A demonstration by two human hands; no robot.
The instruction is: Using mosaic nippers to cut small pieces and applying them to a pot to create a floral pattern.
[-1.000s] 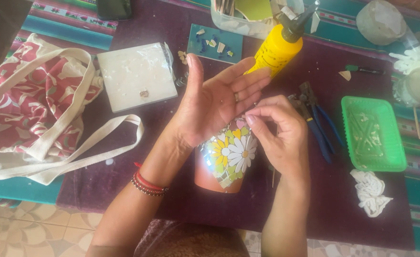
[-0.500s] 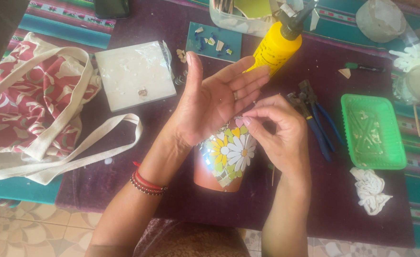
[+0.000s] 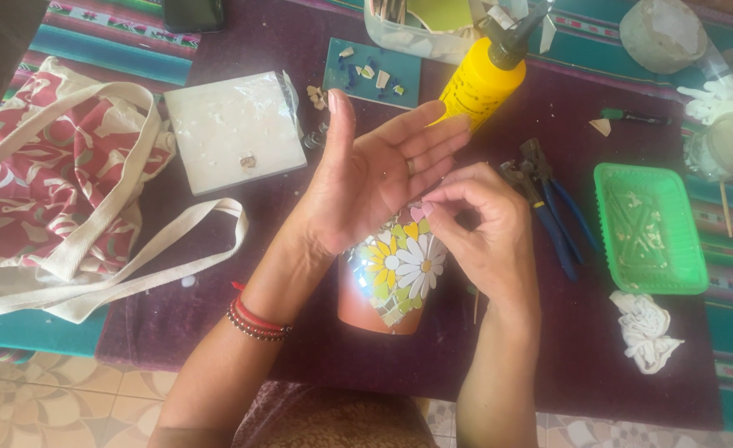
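Note:
A terracotta pot [image 3: 391, 286] with a mosaic of daisy flowers lies on the purple cloth, close to me. My left hand [image 3: 375, 170] is held palm up and flat above the pot's far end, fingers spread toward the right. My right hand [image 3: 478, 228] sits right of the pot with fingertips pinched together on a tiny pale piece near the left palm; the piece is too small to make out well. Red bead bracelets [image 3: 254, 319] circle my left wrist.
A yellow glue bottle [image 3: 483, 79] stands behind my hands. Blue-handled nippers [image 3: 549, 207] and a green plastic tray [image 3: 649, 228] lie to the right, with a white rag [image 3: 645, 328]. A white tile [image 3: 234, 129], a teal tile [image 3: 375, 75] with shards, and a floral tote bag [image 3: 51, 191] lie left.
My right hand's pinched fingertips have risen slightly toward my left palm. The left hand and the pot have stayed nearly still.

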